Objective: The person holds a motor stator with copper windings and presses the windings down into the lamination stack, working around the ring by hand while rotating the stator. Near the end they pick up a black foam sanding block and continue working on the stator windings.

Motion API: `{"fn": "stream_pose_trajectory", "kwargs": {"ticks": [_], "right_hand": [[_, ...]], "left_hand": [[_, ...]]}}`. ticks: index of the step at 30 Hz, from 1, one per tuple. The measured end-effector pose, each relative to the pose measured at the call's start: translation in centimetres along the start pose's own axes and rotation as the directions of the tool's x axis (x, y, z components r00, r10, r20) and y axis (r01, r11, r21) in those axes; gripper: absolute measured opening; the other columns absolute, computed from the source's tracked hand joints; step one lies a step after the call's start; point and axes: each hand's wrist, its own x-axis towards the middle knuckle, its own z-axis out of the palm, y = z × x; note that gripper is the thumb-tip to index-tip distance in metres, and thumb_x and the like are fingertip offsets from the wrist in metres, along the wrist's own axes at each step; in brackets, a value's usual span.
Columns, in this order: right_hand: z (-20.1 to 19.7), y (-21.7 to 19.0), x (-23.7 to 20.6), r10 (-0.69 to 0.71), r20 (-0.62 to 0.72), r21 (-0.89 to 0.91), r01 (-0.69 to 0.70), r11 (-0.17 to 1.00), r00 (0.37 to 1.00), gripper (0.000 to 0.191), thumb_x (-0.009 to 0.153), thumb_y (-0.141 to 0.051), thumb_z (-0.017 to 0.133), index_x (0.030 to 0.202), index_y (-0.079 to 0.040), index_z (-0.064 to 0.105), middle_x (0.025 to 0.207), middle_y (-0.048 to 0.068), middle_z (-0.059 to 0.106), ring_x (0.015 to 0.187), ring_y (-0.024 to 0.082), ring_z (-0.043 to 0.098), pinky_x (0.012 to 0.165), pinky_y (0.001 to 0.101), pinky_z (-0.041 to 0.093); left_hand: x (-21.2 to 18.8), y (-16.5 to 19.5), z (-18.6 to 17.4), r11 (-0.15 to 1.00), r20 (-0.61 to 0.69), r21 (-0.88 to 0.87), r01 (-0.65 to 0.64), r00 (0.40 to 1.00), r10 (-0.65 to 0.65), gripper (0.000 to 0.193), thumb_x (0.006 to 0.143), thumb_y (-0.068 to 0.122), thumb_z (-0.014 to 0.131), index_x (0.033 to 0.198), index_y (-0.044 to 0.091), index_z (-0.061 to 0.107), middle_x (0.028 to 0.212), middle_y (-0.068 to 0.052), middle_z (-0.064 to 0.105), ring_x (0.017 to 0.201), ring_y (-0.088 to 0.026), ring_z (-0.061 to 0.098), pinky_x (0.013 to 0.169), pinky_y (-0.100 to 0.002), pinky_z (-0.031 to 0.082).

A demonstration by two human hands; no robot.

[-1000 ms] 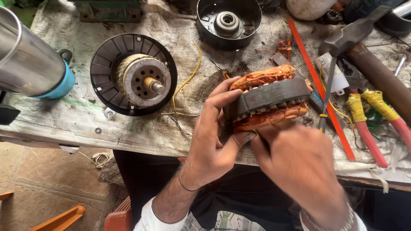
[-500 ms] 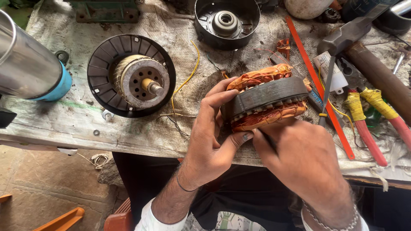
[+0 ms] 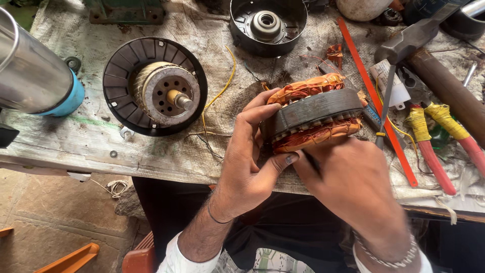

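I see the left hand (image 3: 247, 156) clasping the dark grey laminated motor stator with orange copper windings (image 3: 314, 112), tilted over the near table edge. The right hand (image 3: 353, 177) touches its underside; its grip looks closed, possibly on a thin tool, blurred. Black finned rotor housing (image 3: 154, 86) lies well left.

Even daylight, soft shadows; right hand (image 3: 353, 179) slightly motion-blurred.
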Motion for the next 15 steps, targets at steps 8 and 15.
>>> {"fn": "stream_pose_trajectory", "kwargs": {"ticks": [8,15], "right_hand": [[-0.2,-0.4,0.1,0.043,-0.036,0.134,-0.038,0.990,0.998,0.023,0.085,-0.037,0.073,0.085,-0.014,0.080,0.062,0.013,0.071,0.054,0.034,0.069,0.054,0.0467,0.054],[-0.7,-1.3,0.3,0.008,-0.079,0.182,0.006,0.983,0.997,0.019,0.083,-0.029,0.069,0.085,-0.012,0.078,0.070,0.012,0.073,0.062,0.032,0.071,0.058,0.0461,0.055]], "left_hand": [[0.0,0.0,-0.2,0.998,0.016,0.069,0.012,1.000,-0.013,0.068,0.093,-0.020,0.064,0.150,0.002,0.033,0.171,-0.019,0.025,0.160,-0.031,0.039,0.131,-0.041,0.050],[0.1,0.0,-0.1,0.997,0.010,0.074,-0.003,1.000,0.002,0.068,0.093,-0.019,0.065,0.150,0.003,0.034,0.171,-0.018,0.026,0.161,-0.031,0.038,0.131,-0.041,0.051]]}}
